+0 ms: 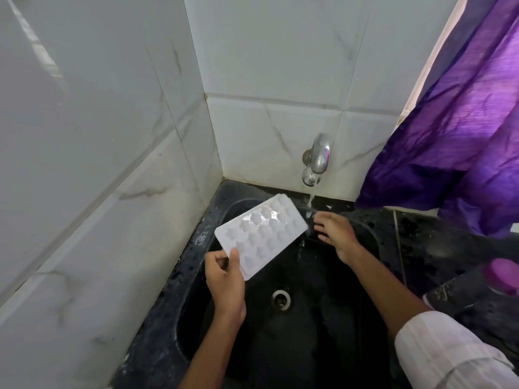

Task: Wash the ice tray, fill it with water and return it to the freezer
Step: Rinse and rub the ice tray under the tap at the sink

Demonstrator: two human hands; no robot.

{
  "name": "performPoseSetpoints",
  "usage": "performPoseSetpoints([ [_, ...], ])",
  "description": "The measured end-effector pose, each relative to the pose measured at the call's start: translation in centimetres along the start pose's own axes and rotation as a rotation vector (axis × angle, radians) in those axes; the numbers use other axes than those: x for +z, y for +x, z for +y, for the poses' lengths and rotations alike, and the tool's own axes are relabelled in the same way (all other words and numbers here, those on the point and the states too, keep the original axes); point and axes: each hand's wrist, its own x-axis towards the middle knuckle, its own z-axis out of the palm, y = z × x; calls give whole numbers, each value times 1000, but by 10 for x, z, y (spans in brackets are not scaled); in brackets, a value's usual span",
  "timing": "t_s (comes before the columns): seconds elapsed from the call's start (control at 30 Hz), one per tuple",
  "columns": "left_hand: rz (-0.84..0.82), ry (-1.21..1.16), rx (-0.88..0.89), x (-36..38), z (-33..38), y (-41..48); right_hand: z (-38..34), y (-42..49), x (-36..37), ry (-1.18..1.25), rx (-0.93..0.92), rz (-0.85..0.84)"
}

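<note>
The white ice tray (262, 234) is held tilted above the black sink (323, 318), pinched at its near corner by the left hand (224, 279). The right hand (335, 233), fingers relaxed and holding nothing, is positioned beneath the running tap (318, 158).

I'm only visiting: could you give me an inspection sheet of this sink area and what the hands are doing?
Surface: black sink, wet, in a speckled black counter.
Job's things: white ice tray tilted over the sink, beside the stream from the running tap.
Clutter: purple-capped container at right, blurred.
Hands: left hand grips the tray's near corner; right hand open by the stream, holding nothing.
Cables: nothing seen.
Surroundings: white tiled walls, purple curtain.
</note>
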Motion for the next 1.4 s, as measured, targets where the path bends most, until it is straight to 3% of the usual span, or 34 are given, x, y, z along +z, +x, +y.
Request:
performPoseSetpoints([
  [0.13, -10, -164, -189, 7, 0, 3, -8, -1, -2, 0, -31, -86],
  [0.33, -26, -270, -283, 9, 2, 4, -15, -5, -9, 125, -43, -190],
  [0.73, -84, -242, -211, 8, 7, -2, -12, 7, -4, -132, -105, -36],
  [0.93, -77, -230, -174, 5, 9, -3, -17, 10, 2, -44, -40, -81],
  [1.17, -66, -208, -182, 8, 5, -8, -19, 9, 12, -149, -92, 23],
  [1.4, -65, -235, -200, 4, 8, -6, -25, 6, 11, -113, -56, -37],
])
